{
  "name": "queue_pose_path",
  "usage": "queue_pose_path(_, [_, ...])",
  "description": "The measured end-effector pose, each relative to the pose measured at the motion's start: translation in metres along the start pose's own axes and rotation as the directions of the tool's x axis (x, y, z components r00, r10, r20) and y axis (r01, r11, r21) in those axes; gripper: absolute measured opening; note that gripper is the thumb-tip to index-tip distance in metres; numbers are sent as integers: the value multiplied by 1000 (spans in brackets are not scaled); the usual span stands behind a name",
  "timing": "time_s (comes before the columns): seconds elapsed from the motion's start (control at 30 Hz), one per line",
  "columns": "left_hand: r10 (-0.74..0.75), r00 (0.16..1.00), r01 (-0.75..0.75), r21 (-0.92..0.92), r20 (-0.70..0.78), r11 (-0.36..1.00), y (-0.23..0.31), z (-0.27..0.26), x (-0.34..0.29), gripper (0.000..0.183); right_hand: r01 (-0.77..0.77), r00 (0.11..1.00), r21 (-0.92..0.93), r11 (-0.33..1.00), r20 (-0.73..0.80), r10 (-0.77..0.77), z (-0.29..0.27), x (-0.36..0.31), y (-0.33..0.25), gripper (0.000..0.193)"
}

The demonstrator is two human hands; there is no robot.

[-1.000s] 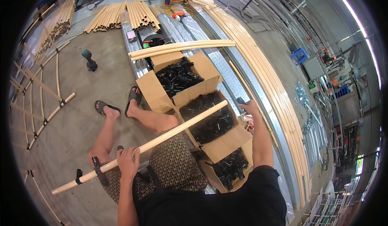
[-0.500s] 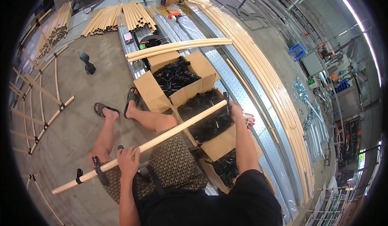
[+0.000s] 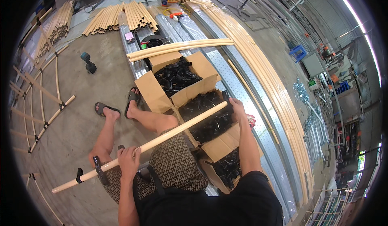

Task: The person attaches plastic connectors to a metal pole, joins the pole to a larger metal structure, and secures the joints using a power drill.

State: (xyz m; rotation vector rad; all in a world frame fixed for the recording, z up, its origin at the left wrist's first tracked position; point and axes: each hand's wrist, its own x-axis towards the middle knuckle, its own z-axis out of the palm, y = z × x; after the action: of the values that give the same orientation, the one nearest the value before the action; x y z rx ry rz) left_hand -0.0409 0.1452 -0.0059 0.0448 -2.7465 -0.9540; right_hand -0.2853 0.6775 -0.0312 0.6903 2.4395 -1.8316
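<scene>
as the left hand [image 3: 129,161] wraps a cream pipe [image 3: 169,134], right hand [image 3: 237,106] clamped on black fitting [image 3: 225,94], near pipe's far end

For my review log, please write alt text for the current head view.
A person's left hand grips a cream pole slanting across the lap; the right hand holds a black fitting beside the pole's upper end. Open cardboard boxes of black connectors stand alongside.

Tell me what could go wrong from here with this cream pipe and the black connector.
The black connector in the right hand could slip and drop among the loose black fittings boxed below, where it may be hard to pick out. The left hand grips the cream pipe well away from the upper end, so that end might swing if pushed.
</scene>
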Motion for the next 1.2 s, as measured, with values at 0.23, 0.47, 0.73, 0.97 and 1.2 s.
queue_pose_path(0.23, [8,1000,-8,-3,-9,1000,1,0,0,19,92,984,-375,922,175,-27,5,-16,-31,56])
queue_pose_path(0.47, [-5,1000,4,6,10,1000,1,4,2,20,76,992,-556,828,124,-8,1,25,6,70])
queue_pose_path(0.73, [-44,996,39,66,82,997,-11,5,-6,26,153,980,-589,794,197,-43,30,-27,-25,57])
queue_pose_path(0.97, [96,976,-119,106,197,987,-14,2,-7,38,122,944,-581,805,319,87,-1,11,-12,42])
queue_pose_path(1.2, [153,985,-161,110,78,981,-17,13,-10,40,183,955,-609,772,297,7,-2,17,5,49])
